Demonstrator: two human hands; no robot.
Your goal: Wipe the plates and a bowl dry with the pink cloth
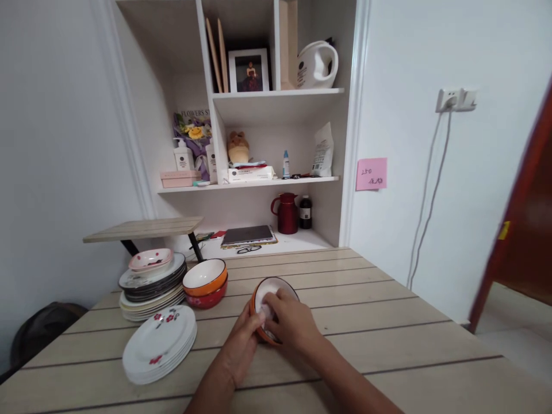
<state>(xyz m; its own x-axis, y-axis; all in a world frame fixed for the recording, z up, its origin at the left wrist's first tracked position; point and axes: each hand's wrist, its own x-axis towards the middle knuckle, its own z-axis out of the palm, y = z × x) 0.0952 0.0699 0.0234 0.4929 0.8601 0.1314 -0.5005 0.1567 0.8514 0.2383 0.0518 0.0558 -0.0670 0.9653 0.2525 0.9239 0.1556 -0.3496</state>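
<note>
An orange bowl (274, 284) with a white inside is tilted toward me above the table's middle. My left hand (242, 345) grips its left side, with the thumb over the rim. Inside the bowl is my right hand (290, 319), fingers bent; whatever its fingertips hold, if anything, I cannot make out. To the left, another orange bowl (204, 276) rests in a red bowl (207, 299). White plates with red flowers (159, 342) form a stack at the left front. Behind them, a pink-and-white dish (150, 260) tops a taller stack of plates (152, 293).
The slatted table (357, 345) meets a white shelf unit (276, 102). A small raised board (144, 228) stands at the back left. On the lowest shelf are a dark laptop (249, 234), glasses, a red jug (287, 214) and a dark bottle (305, 213).
</note>
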